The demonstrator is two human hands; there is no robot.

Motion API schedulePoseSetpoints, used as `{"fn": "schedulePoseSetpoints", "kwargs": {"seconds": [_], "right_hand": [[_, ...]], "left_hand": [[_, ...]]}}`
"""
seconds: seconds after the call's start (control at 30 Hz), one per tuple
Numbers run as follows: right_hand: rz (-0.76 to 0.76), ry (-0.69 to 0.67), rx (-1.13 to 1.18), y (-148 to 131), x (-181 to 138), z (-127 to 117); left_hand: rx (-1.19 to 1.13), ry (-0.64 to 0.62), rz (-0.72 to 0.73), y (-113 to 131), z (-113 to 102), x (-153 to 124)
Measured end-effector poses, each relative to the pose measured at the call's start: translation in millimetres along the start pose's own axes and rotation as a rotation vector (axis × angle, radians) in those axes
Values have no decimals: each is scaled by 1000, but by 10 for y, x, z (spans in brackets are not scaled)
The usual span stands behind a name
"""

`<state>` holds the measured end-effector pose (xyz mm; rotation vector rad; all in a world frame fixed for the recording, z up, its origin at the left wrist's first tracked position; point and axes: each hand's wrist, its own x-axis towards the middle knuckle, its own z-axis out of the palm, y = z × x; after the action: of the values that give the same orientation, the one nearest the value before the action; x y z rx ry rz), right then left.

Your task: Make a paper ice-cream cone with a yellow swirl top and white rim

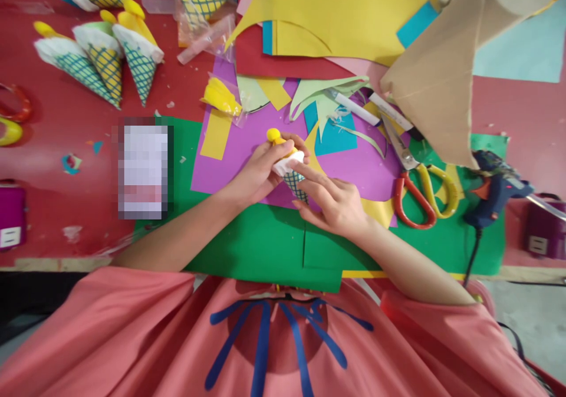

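Observation:
A small craft ice-cream cone point(295, 183) with a blue-green checked wrap, a white ruffled collar and a yellow top with a round knob is above the purple sheet. My left hand point(260, 170) is closed around its upper part, the thumb lying across the yellow top. With its index finger my right hand point(338, 202) touches the white collar; its fingers are stretched out and apart beside the checked part. The cone's tip is partly hidden behind the right fingers. Under both hands lie a purple sheet point(256, 140) and a green sheet point(247, 238).
Several finished cones point(104, 61) lie at upper left, near a bagged yellow piece point(221, 97). Scissors point(413, 167), white markers point(354, 107) and a glue gun point(490, 193) with a cord are on the right. Yellow sheets point(354, 13) lie at the back; a blurred phone-like object point(144, 173) is left.

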<state>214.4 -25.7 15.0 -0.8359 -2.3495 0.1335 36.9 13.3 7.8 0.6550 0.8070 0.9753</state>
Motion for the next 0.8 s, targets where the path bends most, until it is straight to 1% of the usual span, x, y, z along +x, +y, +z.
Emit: {"fn": "schedulePoseSetpoints", "kwargs": {"seconds": [0.13,0.4,0.6,0.7,0.8], "right_hand": [[6,-11,3,-3,4,-6],[-15,32,-18,-12,29,-5],[-16,11,-46,-2,0,14],[-14,-7,-20,-1,-5,12],[-22,11,1,-7,4,7]], "left_hand": [[-1,3,-6,-2,-2,4],[32,-4,-10,-12,-42,16],[74,-3,-1,-4,-63,5],[77,4,1,-23,-70,16],[66,15,-10,-37,-73,27]]}}
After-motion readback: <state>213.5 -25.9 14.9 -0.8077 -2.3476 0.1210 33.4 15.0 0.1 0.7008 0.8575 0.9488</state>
